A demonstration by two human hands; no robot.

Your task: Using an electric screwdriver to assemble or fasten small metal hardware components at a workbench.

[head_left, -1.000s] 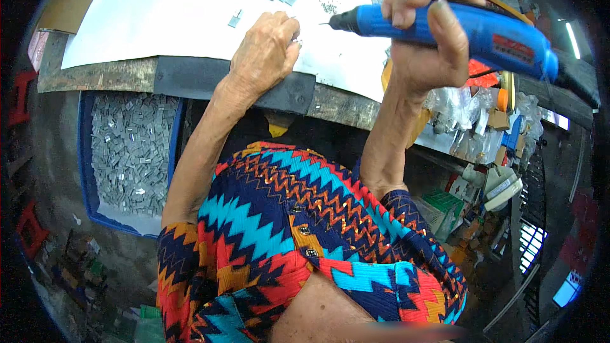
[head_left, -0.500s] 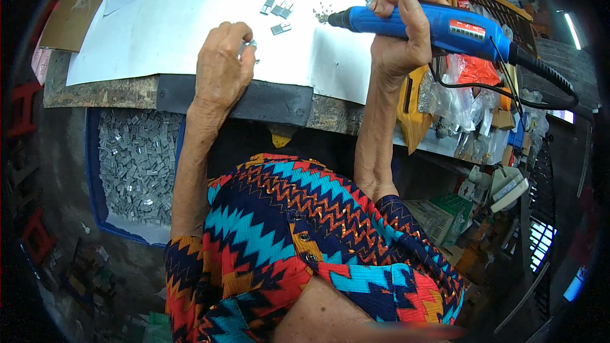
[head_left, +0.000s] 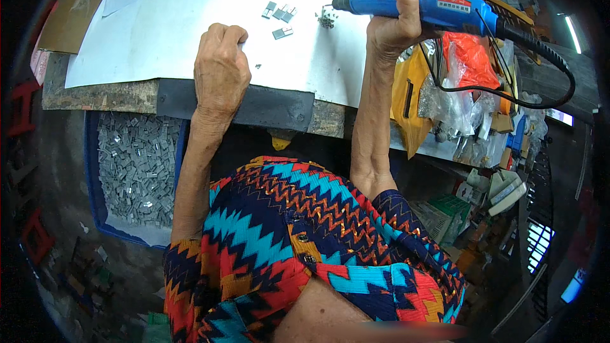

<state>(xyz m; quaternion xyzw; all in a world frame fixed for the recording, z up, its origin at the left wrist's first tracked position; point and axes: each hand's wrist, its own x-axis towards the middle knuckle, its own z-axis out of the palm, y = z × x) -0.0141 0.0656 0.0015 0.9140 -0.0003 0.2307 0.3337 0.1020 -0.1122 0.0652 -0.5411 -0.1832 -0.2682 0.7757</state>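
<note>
Blue elec. screwdriver (head_left: 460, 18) is gripped in R hand (head_left: 395, 33) over table (head_left: 101, 97), its long body pointed L w/ tip by tiny screws (head_left: 326, 20); L hand (head_left: 221, 68), farther off, is curled, but what's pinched can't be told.

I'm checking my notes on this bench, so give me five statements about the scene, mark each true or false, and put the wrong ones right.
1. The right hand holds a blue power tool. True.
2. The blue bin stands on the white sheet. False: the blue bin is below the edge of the table, on the person's left.
3. A few grey pieces lie on the white sheet between the left hand and the blue power tool. True.
4. The left hand grips the cable. False: the cable loops on the person's right, away from that hand.
5. Red plastic lies to the right of the white sheet. True.
</note>
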